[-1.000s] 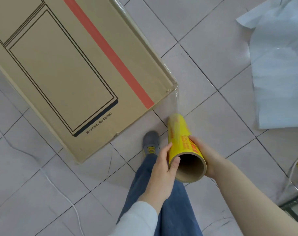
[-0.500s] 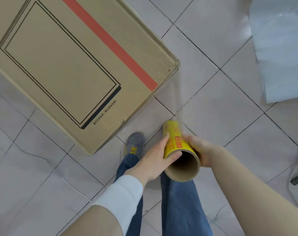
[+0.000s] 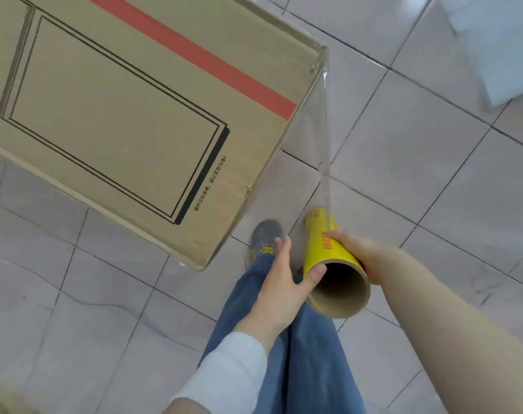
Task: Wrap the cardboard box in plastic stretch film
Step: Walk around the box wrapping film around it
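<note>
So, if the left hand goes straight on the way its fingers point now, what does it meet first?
The left hand would probably meet the stretched film between the roll and the cardboard box corner first. Depth is unclear, so it might pass beside the sheet.

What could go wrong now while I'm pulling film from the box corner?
The film runs taut off a corner of the box and could tear there. Only the right hand wraps the roll; the left hand just touches it with thumb and straight fingers, so it might slip. Your shoe is near the box's low corner, a possible trip.
</note>
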